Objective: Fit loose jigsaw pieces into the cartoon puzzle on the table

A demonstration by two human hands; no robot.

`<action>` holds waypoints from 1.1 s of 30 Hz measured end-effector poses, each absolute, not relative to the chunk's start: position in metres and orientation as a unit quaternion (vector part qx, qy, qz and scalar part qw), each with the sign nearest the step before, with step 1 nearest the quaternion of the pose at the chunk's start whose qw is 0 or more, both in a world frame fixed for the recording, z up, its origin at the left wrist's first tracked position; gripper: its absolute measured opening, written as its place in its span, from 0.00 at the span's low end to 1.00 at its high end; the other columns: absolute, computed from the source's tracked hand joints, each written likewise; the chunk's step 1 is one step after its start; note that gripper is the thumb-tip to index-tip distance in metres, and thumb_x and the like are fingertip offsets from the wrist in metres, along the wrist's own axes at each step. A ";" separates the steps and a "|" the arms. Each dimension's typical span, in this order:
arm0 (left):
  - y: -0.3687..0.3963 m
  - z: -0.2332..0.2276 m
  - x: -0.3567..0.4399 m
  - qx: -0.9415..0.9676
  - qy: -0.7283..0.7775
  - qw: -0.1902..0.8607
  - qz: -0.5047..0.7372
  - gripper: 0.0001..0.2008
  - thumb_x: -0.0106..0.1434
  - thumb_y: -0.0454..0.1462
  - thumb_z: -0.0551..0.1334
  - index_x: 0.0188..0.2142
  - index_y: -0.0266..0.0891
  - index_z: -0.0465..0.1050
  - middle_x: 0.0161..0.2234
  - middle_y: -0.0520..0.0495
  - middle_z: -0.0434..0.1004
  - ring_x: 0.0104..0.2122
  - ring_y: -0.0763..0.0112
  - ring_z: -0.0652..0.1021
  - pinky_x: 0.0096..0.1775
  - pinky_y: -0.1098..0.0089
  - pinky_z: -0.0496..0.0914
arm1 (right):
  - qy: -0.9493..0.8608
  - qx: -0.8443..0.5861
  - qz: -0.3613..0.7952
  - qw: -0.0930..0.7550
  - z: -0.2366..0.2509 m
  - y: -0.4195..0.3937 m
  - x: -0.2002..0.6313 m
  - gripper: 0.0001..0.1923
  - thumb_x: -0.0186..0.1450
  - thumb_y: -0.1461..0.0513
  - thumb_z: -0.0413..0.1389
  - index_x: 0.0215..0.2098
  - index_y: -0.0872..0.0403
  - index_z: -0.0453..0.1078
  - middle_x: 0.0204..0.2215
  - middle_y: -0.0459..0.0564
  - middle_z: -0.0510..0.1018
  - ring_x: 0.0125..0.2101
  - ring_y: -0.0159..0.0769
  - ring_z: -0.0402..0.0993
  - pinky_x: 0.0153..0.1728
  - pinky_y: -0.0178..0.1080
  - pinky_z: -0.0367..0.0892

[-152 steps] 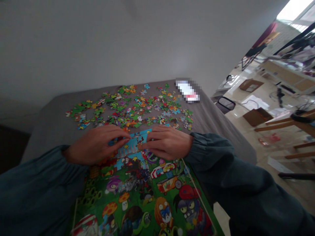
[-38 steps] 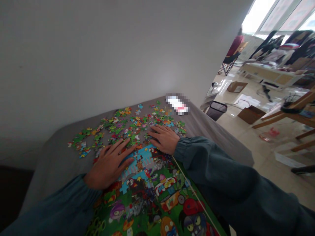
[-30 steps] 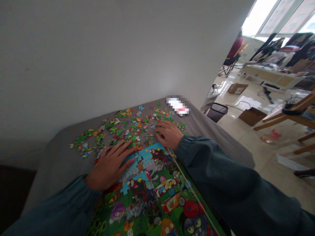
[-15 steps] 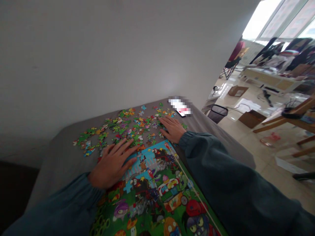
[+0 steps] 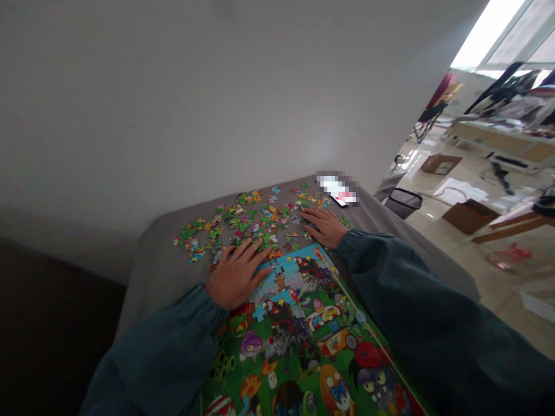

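Note:
A colourful cartoon jigsaw puzzle board (image 5: 329, 352) lies close in front of me, with a few joined sky-blue pieces on its upper part. My left hand (image 5: 237, 274) rests over the board's upper left edge, fingers spread and stretched toward the loose pieces. Beyond the board, several loose puzzle pieces (image 5: 243, 219) are scattered across the grey cloth. My right hand (image 5: 326, 227) lies flat, fingers stretched, beside the right end of the pieces, just past the board's top right corner. Neither hand visibly holds a piece; what is under the palms is hidden.
A phone (image 5: 342, 199) with a lit, blurred screen lies at the far right corner of the grey-covered table (image 5: 150, 271). A pale wall (image 5: 217, 115) rises behind it. On the floor to the right stand a black mesh bin (image 5: 403, 202) and a cardboard box (image 5: 470, 215).
The whole scene has shifted to the right in view as the camera turned left. Both hands keep about the same place over the board and pieces.

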State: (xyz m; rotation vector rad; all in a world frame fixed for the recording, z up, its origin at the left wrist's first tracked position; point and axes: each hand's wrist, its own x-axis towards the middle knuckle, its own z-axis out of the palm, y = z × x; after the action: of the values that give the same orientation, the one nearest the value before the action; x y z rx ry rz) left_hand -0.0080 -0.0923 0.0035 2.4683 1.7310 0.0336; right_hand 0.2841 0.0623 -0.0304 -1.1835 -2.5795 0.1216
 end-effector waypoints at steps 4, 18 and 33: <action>-0.095 0.006 -0.005 0.813 0.579 0.066 0.013 0.31 0.78 0.56 0.43 0.72 0.51 0.65 0.75 0.45 0.60 0.74 0.49 0.60 0.69 0.40 0.56 | -0.897 -0.414 0.047 0.147 -0.033 0.064 0.287 0.26 0.78 0.54 0.49 0.70 0.53 0.69 0.69 0.60 0.70 0.69 0.54 0.64 0.68 0.61 0.62; -0.094 0.006 -0.006 0.812 0.576 0.086 0.042 0.28 0.78 0.54 0.45 0.67 0.47 0.69 0.74 0.43 0.63 0.74 0.51 0.60 0.70 0.42 0.56 | -0.897 -0.413 0.056 0.145 -0.035 0.066 0.289 0.26 0.77 0.54 0.49 0.70 0.51 0.69 0.70 0.59 0.70 0.69 0.54 0.64 0.68 0.62 0.61; -0.094 0.007 -0.004 0.807 0.583 0.084 0.038 0.25 0.79 0.53 0.47 0.65 0.47 0.70 0.74 0.44 0.64 0.74 0.53 0.61 0.69 0.43 0.57 | -0.900 -0.407 0.049 0.145 -0.039 0.068 0.292 0.28 0.76 0.53 0.47 0.69 0.54 0.70 0.69 0.60 0.71 0.68 0.57 0.66 0.67 0.62 0.63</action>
State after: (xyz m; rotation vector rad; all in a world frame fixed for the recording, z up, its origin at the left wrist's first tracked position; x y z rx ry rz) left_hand -0.0037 -0.0945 0.0067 2.4081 1.7411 0.1132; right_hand 0.2916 0.0680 -0.0395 -1.1733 -2.5945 0.1398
